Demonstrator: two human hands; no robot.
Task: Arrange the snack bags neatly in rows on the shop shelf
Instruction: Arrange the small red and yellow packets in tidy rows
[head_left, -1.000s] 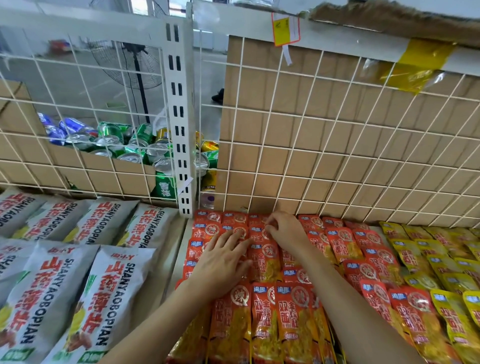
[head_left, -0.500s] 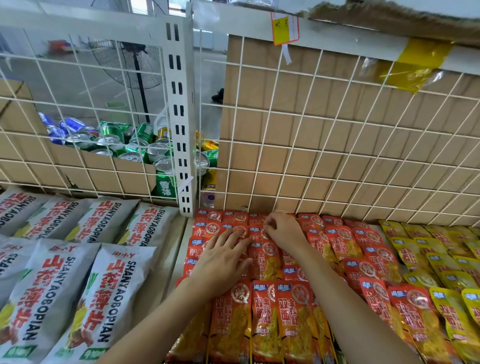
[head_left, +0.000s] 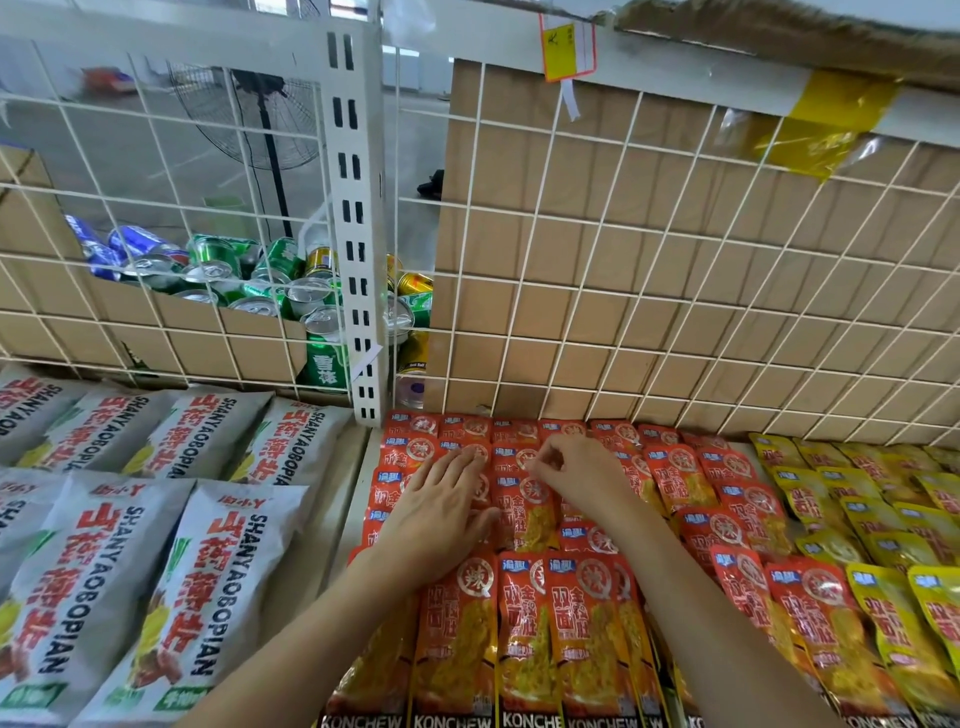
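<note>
Red-orange snack bags (head_left: 524, 639) lie flat in overlapping rows across the middle of the shelf. My left hand (head_left: 441, 506) lies flat with straight fingers pressing on the bags in the left column. My right hand (head_left: 576, 478) is just right of it, its fingertips bent and pinching the top edge of a red bag (head_left: 527, 506) in the second row from the back. Yellow bags (head_left: 883, 525) of the same kind fill the right end of the shelf.
Large grey-white snack bags (head_left: 171, 587) lie on the left shelf section. A white wire grid (head_left: 675, 291) backs the shelf, with brown cardboard behind it. A slotted white upright (head_left: 358, 249) divides the sections. Several drink cans (head_left: 249, 280) sit in a box behind the grid.
My right hand has drawn slightly nearer and its fingers have curled onto a bag's top edge. My left hand has stayed flat on the left column.
</note>
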